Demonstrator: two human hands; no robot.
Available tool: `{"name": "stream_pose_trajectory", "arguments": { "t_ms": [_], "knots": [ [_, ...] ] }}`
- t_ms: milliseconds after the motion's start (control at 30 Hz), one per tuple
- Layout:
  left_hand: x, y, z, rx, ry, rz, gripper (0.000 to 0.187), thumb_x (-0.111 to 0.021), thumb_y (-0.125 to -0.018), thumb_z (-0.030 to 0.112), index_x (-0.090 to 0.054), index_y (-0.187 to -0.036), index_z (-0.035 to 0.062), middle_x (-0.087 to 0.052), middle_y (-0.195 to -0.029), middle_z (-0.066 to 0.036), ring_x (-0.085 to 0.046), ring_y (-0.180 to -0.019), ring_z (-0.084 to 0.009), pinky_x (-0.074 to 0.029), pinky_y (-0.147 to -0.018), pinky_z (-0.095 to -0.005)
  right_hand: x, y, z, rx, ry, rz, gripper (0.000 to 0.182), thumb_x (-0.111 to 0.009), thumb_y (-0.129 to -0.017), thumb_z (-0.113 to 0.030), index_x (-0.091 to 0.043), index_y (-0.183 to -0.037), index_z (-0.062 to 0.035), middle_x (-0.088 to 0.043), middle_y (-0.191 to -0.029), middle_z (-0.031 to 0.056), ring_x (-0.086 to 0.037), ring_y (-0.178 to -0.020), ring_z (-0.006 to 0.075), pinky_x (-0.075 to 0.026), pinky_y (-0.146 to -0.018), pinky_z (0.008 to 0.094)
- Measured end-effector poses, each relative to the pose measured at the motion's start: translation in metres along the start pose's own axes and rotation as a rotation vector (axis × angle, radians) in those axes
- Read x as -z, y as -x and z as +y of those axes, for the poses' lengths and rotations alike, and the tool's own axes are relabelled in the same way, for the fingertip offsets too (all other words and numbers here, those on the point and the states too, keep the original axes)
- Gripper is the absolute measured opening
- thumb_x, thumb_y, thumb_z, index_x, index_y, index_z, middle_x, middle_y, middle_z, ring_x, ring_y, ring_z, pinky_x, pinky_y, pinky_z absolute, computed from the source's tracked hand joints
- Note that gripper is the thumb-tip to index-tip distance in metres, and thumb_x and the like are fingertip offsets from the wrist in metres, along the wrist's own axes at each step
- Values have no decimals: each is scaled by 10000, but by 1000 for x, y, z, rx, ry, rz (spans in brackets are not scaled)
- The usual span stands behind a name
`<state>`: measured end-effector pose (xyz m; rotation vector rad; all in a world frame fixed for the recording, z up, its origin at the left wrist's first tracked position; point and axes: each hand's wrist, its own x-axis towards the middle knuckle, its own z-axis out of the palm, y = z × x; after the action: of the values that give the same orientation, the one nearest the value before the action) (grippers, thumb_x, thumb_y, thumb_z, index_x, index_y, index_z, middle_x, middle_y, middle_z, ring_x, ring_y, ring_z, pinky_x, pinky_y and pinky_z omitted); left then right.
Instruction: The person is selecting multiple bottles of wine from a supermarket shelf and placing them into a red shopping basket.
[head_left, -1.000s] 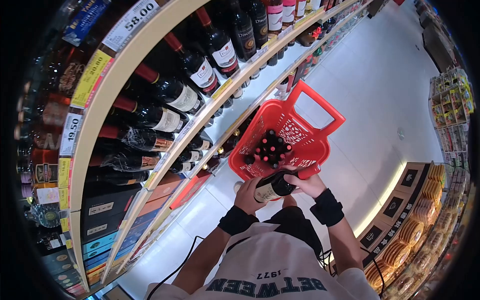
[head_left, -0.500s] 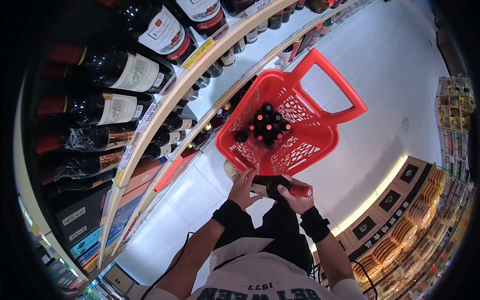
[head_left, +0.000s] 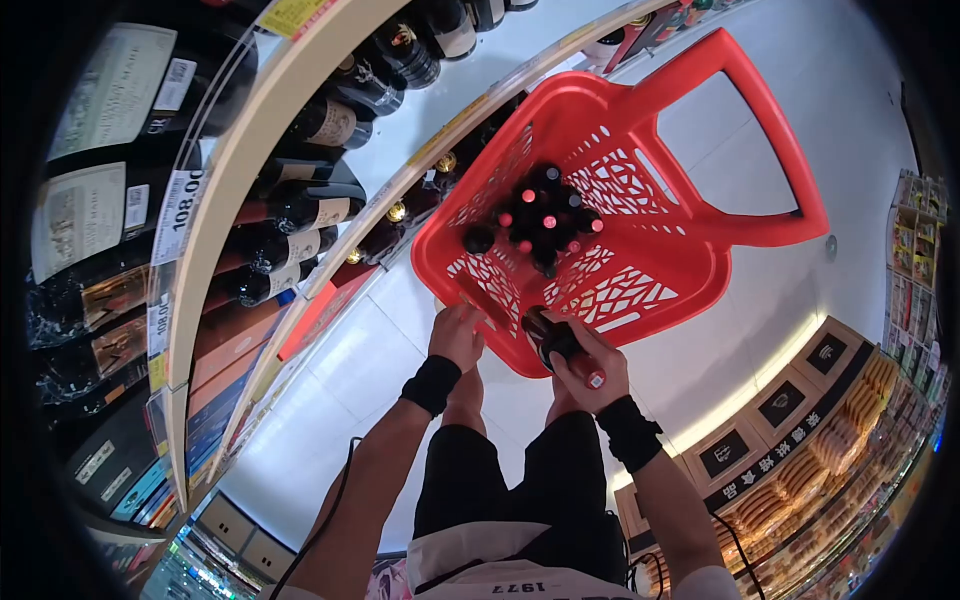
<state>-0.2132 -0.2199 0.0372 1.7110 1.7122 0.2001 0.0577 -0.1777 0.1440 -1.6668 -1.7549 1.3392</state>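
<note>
My right hand (head_left: 596,368) is wrapped round the neck end of a dark wine bottle (head_left: 548,333) with a red cap. The bottle tilts, its capped end toward me and its lower part over the near rim of a red plastic shopping basket (head_left: 690,262). At the basket's near left rim is my left hand (head_left: 458,337), its fingers curled against the edge. Several dark bottles (head_left: 548,222) stand upright in the bottom of the basket, most with red or dark caps showing. One dark bottle (head_left: 479,239) stands a little apart at the left.
Shelves of wine bottles (head_left: 300,205) with a price tag (head_left: 178,215) curve along my left. A pale tiled floor (head_left: 330,400) lies below. Racks of packaged food (head_left: 800,460) stand at the right. Thin black cables (head_left: 335,500) hang by my arms.
My left hand has left the bottle and moved to the basket rim. My right hand has tipped the bottle toward the basket. The basket appears closer as the view has shifted.
</note>
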Motion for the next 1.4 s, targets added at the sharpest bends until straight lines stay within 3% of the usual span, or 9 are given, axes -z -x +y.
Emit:
{"name": "stream_pose_trajectory", "arguments": {
  "t_ms": [100, 167, 367, 467, 733, 900, 1133, 1300, 1400],
  "knots": [
    [4, -16, -6, -67, -34, -11, 402, -684, -765, 83, -628, -1161, 122, -637, -1105, -133, -571, -1107, -347, -437, -1013, -457, -19, -10, 8, -41, 73, -33, 746, -745, -837, -256, -416, -1493, -118, -636, -1265, 221, -695, -987, 423, -603, -803, 447],
    [7, -31, -14, -108, -101, -53, 489, -695, -775, 118, -581, -1251, 116, -636, -1111, -135, -557, -1125, -347, -419, -1028, -458, -36, -29, 18, -65, 124, -107, 725, -747, -826, -252, -441, -1471, -126, -630, -1259, 217, -688, -986, 428, -598, -810, 466],
    [-2, -59, -50, -75, -146, -8, 360, -682, -849, 158, -624, -1199, 101, -643, -1064, -118, -589, -1060, -326, -440, -990, -464, -82, -50, 67, -36, 184, -280, 534, -751, -758, -182, -630, -1278, -161, -513, -1359, 87, -660, -1012, 416, -573, -838, 518],
    [1, -66, -46, -91, -207, -20, 327, -676, -852, 179, -641, -1171, 119, -648, -1038, -94, -593, -1046, -298, -436, -975, -444, -101, -64, 88, 59, 219, -262, 527, -746, -758, -169, -632, -1272, -165, -484, -1368, 67, -647, -1055, 399, -578, -830, 501],
    [-10, -70, -49, -78, -320, 126, 270, -694, -788, 209, -676, -1050, 145, -669, -1010, -42, -608, -1015, -263, -415, -937, -415, -150, -94, 126, -113, 232, -254, 794, -831, -645, -71, -552, -1378, -197, -460, -1440, 72, -619, -1170, 356, -591, -903, 464],
    [-5, -72, -41, -57, -283, 76, 274, -698, -772, 211, -670, -1033, 132, -677, -1016, -38, -609, -1014, -264, -416, -912, -413, -159, -114, 137, 29, 125, -143, 536, -763, -713, -13, -690, -1220, -170, -517, -1358, 78, -643, -1112, 350, -583, -879, 459],
    [-6, -77, -47, -58, -287, 71, 261, -705, -764, 218, -660, -1003, 126, -681, -994, -32, -618, -989, -269, -422, -895, -417, -197, -142, 161, -21, 49, -136, 539, -750, -717, 13, -693, -1222, -165, -521, -1353, 86, -628, -1132, 361, -592, -896, 459],
    [-2, -76, -39, -75, -280, 122, 265, -706, -758, 223, -653, -1003, 137, -679, -1000, -34, -623, -983, -267, -419, -894, -424, -207, -157, 165, -182, 168, -210, 589, -776, -726, -26, -689, -1260, -258, -434, -1537, 120, -596, -1220, 362, -553, -989, 452],
    [-2, -78, -42, -75, -286, 114, 273, -704, -754, 231, -652, -1007, 143, -675, -1004, -35, -623, -988, -265, -417, -895, -430, -218, -166, 166, -190, 208, -187, 585, -782, -728, -41, -688, -1262, -261, -437, -1532, 126, -592, -1230, 354, -546, -1006, 446]
  ]
}}
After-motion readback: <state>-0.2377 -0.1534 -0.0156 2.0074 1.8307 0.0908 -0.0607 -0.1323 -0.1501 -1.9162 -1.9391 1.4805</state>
